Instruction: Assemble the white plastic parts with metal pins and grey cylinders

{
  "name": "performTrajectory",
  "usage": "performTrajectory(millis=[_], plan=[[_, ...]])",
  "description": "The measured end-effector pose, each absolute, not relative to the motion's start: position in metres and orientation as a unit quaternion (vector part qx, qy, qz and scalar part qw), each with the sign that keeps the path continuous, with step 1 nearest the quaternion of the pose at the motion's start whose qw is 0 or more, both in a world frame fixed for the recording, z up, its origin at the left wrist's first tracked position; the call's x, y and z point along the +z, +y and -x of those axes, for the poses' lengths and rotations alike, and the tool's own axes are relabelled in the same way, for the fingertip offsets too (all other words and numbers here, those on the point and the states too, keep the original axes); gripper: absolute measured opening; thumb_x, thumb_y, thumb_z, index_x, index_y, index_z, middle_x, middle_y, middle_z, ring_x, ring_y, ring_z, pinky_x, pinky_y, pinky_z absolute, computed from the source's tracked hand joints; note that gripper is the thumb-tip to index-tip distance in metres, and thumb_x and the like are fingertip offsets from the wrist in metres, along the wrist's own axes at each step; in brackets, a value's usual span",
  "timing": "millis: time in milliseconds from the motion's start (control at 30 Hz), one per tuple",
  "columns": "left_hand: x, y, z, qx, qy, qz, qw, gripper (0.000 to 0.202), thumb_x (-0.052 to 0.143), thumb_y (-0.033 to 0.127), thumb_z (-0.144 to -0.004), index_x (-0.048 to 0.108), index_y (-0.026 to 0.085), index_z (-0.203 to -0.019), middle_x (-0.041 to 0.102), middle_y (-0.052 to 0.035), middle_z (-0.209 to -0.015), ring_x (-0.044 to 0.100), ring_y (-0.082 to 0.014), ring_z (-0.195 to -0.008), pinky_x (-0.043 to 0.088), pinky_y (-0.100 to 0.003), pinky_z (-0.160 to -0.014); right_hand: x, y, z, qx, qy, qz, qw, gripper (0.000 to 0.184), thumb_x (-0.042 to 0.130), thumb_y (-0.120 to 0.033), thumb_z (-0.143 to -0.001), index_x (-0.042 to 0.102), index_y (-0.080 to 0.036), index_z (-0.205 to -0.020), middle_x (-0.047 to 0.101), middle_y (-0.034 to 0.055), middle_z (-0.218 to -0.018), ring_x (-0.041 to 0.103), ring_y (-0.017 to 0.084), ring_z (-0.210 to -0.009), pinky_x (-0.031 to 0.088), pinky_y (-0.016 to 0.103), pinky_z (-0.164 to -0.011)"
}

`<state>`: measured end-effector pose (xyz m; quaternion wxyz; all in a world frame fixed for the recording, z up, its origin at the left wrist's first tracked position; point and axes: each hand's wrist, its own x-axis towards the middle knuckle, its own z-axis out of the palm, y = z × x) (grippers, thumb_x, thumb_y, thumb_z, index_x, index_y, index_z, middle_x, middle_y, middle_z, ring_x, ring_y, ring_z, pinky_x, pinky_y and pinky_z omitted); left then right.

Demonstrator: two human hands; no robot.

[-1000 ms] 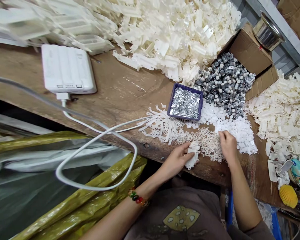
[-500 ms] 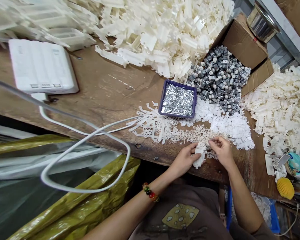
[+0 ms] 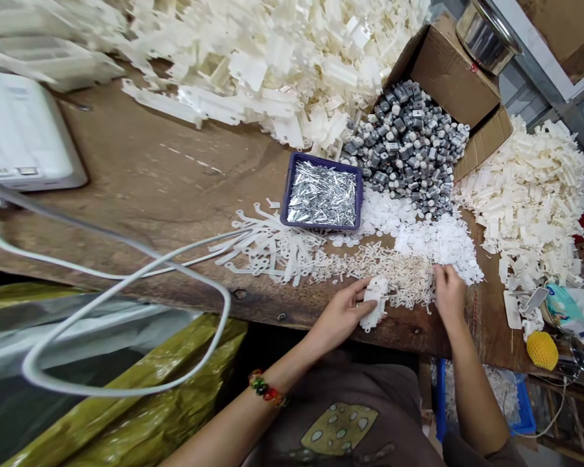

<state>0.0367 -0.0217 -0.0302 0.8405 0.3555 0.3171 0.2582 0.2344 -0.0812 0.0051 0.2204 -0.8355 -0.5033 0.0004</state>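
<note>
A flat white plastic housing (image 3: 376,303) with a small tab at its end is pinched between the thumb and fingers of my left hand (image 3: 343,312), over the bench's front edge. My right hand (image 3: 450,293) has its fingertips pressed together at the border of a heap of tiny beige plastic parts (image 3: 411,277) and a pile of white discs (image 3: 450,243). Whatever those fingertips hold, if anything, is too small to make out. Long white plastic levers (image 3: 272,250) lie to the left of the beige heap.
Behind stands a purple tray (image 3: 286,194) of metal pins. Grey motor-like parts (image 3: 403,143) spill from a cardboard box (image 3: 460,78). Pale plastic pieces (image 3: 253,71) heap at the back, more (image 3: 535,194) at right. A white cable (image 3: 126,389) loops from a power bank (image 3: 24,130) over the front edge.
My right hand has moved away from the white housing, rightward to the edge of the disc pile. My left hand still holds the housing. The whole view has shifted, sliding the bench leftward.
</note>
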Motion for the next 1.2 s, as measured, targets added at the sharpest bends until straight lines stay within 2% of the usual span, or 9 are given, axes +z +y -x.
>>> performTrajectory(millis=[167,467,667,733,833,933,1067,1133,1200], plan=[[-0.031,-0.028,-0.044,0.227,0.303,-0.347,0.858,0.056,0.069,0.025,-0.061,0.052,0.013,-0.112,0.066,-0.0028,-0.077,0.065,-0.0183,-0.063,0.052,-0.031,-0.060,-0.003,-0.094,-0.283,-0.038,-0.458,0.863,0.208,0.023,0.048,-0.032,-0.084,0.057,-0.017,-0.069,0.064,0.0107,-0.066,0.056,0.020,-0.059,0.031,0.028,-0.057],[-0.032,-0.037,-0.053,0.207,0.325,-0.328,0.862,0.069,0.070,0.022,-0.058,0.046,0.010,-0.122,0.066,-0.0028,-0.080,0.065,-0.0183,-0.060,0.052,-0.030,-0.058,-0.023,-0.086,-0.283,-0.062,-0.425,0.878,0.209,0.025,0.048,-0.034,-0.081,0.063,-0.015,-0.074,0.067,0.0102,-0.075,0.057,0.020,-0.066,0.037,0.029,-0.064],[-0.035,-0.036,-0.052,0.210,0.325,-0.329,0.861,0.067,0.070,0.021,-0.058,0.047,0.010,-0.121,0.066,-0.0029,-0.079,0.065,-0.0179,-0.058,0.051,-0.028,-0.054,-0.016,-0.102,-0.285,-0.037,-0.457,0.856,0.237,0.014,0.050,-0.029,-0.074,0.055,-0.019,-0.065,0.060,0.0053,-0.071,0.054,0.017,-0.066,0.041,0.029,-0.066],[-0.035,-0.035,-0.053,0.208,0.315,-0.330,0.865,0.065,0.070,0.022,-0.059,0.048,0.011,-0.120,0.067,-0.0026,-0.078,0.065,-0.0185,-0.058,0.051,-0.028,-0.054,-0.012,-0.107,-0.280,0.002,-0.448,0.842,0.300,0.011,0.050,-0.028,-0.073,0.052,-0.019,-0.068,0.058,0.0033,-0.070,0.054,0.016,-0.063,0.043,0.028,-0.063],[-0.033,-0.035,-0.055,0.208,0.301,-0.329,0.871,0.061,0.068,0.021,-0.061,0.050,0.013,-0.118,0.068,-0.0037,-0.081,0.065,-0.0174,-0.058,0.052,-0.029,-0.057,-0.003,-0.106,-0.262,0.174,-0.415,0.791,0.414,0.011,0.050,-0.030,-0.077,0.049,-0.019,-0.079,0.057,-0.0001,-0.066,0.056,0.014,-0.054,0.047,0.026,-0.054],[-0.029,-0.035,-0.055,0.206,0.295,-0.334,0.871,0.064,0.067,0.020,-0.062,0.049,0.012,-0.122,0.069,-0.0039,-0.081,0.065,-0.0177,-0.059,0.051,-0.029,-0.057,0.009,-0.098,-0.234,0.277,-0.450,0.713,0.460,0.015,0.057,-0.033,-0.076,0.052,-0.019,-0.081,0.060,0.0024,-0.078,0.061,0.014,-0.065,0.052,0.027,-0.059],[-0.026,-0.034,-0.053,0.227,0.298,-0.352,0.858,0.070,0.066,0.018,-0.062,0.045,0.010,-0.128,0.068,-0.0032,-0.079,0.063,-0.0165,-0.060,0.051,-0.029,-0.059,0.024,-0.088,-0.196,0.232,-0.552,0.676,0.429,0.010,0.058,-0.028,-0.079,0.063,-0.019,-0.080,0.061,0.0067,-0.093,0.060,0.017,-0.090,0.051,0.031,-0.077],[-0.026,-0.033,-0.052,0.237,0.298,-0.366,0.849,0.069,0.064,0.018,-0.062,0.046,0.009,-0.128,0.069,-0.0040,-0.080,0.063,-0.0162,-0.061,0.050,-0.028,-0.060,0.026,-0.087,-0.183,0.185,-0.579,0.677,0.415,0.012,0.053,-0.024,-0.083,0.065,-0.020,-0.084,0.063,0.0069,-0.093,0.059,0.017,-0.093,0.049,0.033,-0.083],[-0.027,-0.033,-0.051,0.245,0.300,-0.384,0.838,0.066,0.063,0.018,-0.063,0.048,0.009,-0.127,0.069,-0.0044,-0.081,0.062,-0.0155,-0.062,0.048,-0.025,-0.059,0.022,-0.087,-0.174,0.130,-0.576,0.686,0.425,0.013,0.051,-0.021,-0.084,0.064,-0.020,-0.088,0.064,0.0067,-0.090,0.060,0.017,-0.089,0.049,0.033,-0.082]])
